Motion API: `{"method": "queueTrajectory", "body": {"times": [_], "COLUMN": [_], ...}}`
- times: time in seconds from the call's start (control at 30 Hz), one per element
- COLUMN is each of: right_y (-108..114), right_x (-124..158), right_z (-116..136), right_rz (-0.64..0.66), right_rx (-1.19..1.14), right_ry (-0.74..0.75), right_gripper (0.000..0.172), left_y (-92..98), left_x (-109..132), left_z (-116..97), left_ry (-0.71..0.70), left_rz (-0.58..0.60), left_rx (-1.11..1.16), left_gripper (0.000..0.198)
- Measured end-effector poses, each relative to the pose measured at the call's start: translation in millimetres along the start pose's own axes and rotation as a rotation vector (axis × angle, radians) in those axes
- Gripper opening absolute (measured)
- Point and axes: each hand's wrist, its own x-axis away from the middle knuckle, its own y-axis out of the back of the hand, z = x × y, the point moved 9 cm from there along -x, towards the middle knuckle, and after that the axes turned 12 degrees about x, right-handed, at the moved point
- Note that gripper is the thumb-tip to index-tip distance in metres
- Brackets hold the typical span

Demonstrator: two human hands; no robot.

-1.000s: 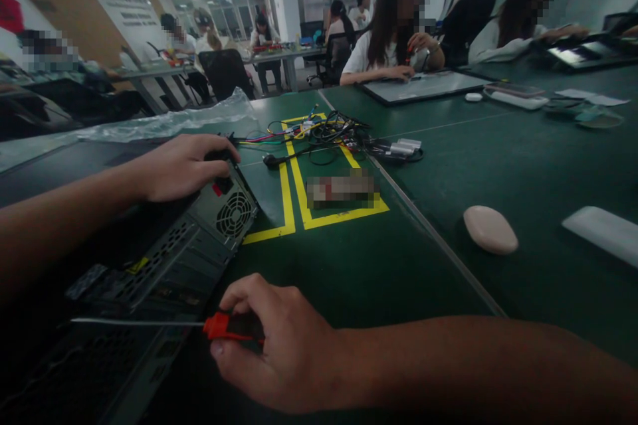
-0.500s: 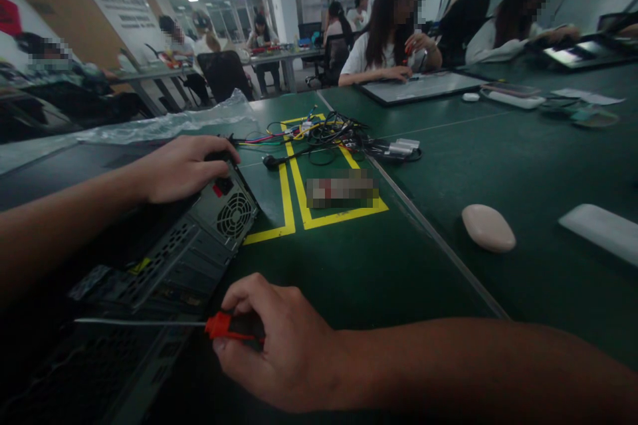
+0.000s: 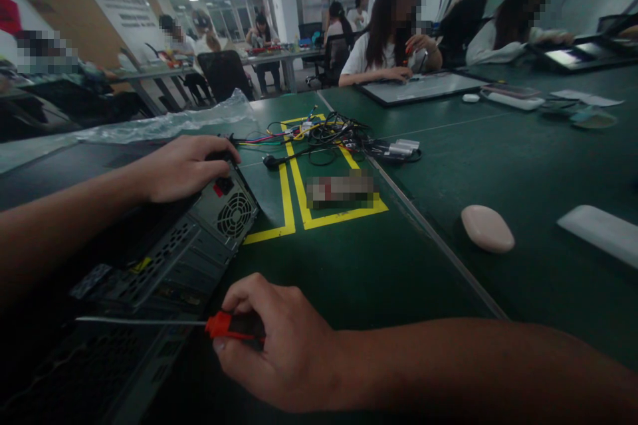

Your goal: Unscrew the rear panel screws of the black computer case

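A black computer case (image 3: 184, 249) stands tilted at the left, its rear panel with the power supply's fan grille (image 3: 236, 215) facing me. My left hand (image 3: 192, 169) grips its upper rear corner, fingers curled over the edge. Wrapped in my right hand (image 3: 279, 339) is a screwdriver (image 3: 219, 325) with a red and dark handle. Its long metal shaft points left across the lower rear panel. Around the tip it is too dark to tell whether it meets a screw.
A tangle of cables (image 3: 333, 133) and a blurred-out box (image 3: 343, 190) lie by yellow tape (image 3: 343, 216) on the green table (image 3: 399, 279). At right are a pinkish rounded case (image 3: 487, 228) and a white bar-shaped object (image 3: 601, 231). Co-workers sit across the table, one over a flat panel (image 3: 428, 85).
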Motion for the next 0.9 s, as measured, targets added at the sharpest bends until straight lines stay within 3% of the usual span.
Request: {"method": "queueTrajectory", "body": {"times": [0.47,0.7,0.9], "right_y": [13.2,12.6,17.9], "right_x": [4.3,11.0,17.2], "right_z": [13.4,21.6,38.1], "right_rz": [-0.061,-0.139,-0.191], "right_rx": [0.029,0.095,0.246], "right_ry": [-0.063,-0.100,-0.041], "right_gripper": [0.022,0.017,0.012], "left_y": [-2.0,-0.4,3.3], "left_x": [0.8,-0.3,14.6], "left_z": [-9.7,-6.9,-23.5], "left_ry": [-0.026,-0.069,-0.097], "left_rz": [0.031,-0.028,-0.042], "left_rx": [-0.016,-0.031,-0.180], "left_gripper": [0.047,0.049,0.060]}}
